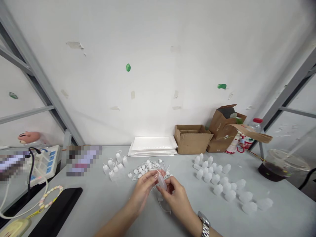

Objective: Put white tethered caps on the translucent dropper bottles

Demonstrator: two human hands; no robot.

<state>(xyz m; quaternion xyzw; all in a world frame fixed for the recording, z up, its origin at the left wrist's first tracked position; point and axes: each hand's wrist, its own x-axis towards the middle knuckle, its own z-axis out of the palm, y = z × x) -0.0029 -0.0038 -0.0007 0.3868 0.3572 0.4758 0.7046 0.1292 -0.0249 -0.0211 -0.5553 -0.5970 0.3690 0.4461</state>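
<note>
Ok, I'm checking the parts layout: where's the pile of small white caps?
In the head view, the pile of caps lies slightly left of centre, just beyond the left hand, in front of the stacked white packets.

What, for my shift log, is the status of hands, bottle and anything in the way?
Left hand at upper end, right hand at lower end of tilted translucent bottle. Loose white caps scattered just beyond hands. No obstruction evident.
</note>
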